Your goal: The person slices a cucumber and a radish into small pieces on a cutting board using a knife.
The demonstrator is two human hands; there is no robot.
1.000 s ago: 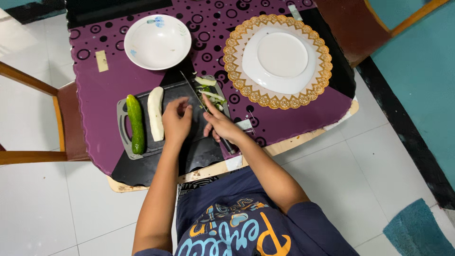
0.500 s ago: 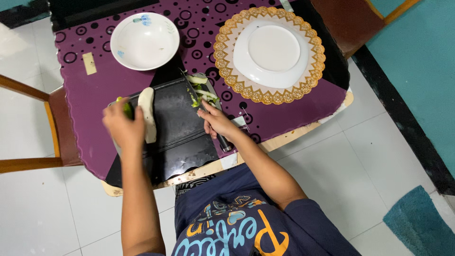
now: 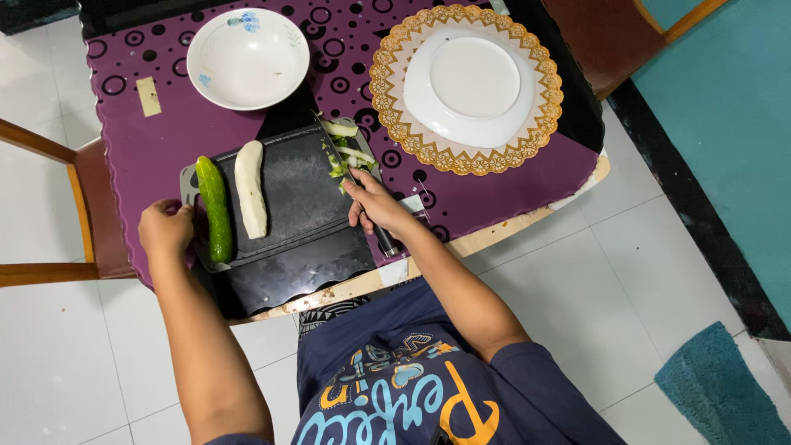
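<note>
Cucumbers on a dark cutting board (image 3: 297,198) at centre left of the frame: a green unpeeled cucumber (image 3: 214,208) along the board's left edge, a pale peeled cucumber (image 3: 250,189) just beside it to the right, lying apart. Left hand (image 3: 166,231) at the board's left rim, fingers curled against the edge next to the green cucumber, gripping the rim as far as can be told. Right hand (image 3: 377,204) at the board's right side, closed round the dark handle of a knife (image 3: 350,177), blade pointing up and left across the board's upper right corner. Heap of green and white peelings (image 3: 348,152) beside the blade, partly off the board. White bowl (image 3: 247,58) at upper left on a purple dotted tablecloth (image 3: 156,140). White plate (image 3: 474,84) at upper centre, resting on a round gold lace mat (image 3: 465,161). Wooden chair (image 3: 74,206) at far left, teal rug (image 3: 721,391) at lower right on white floor tiles.
</note>
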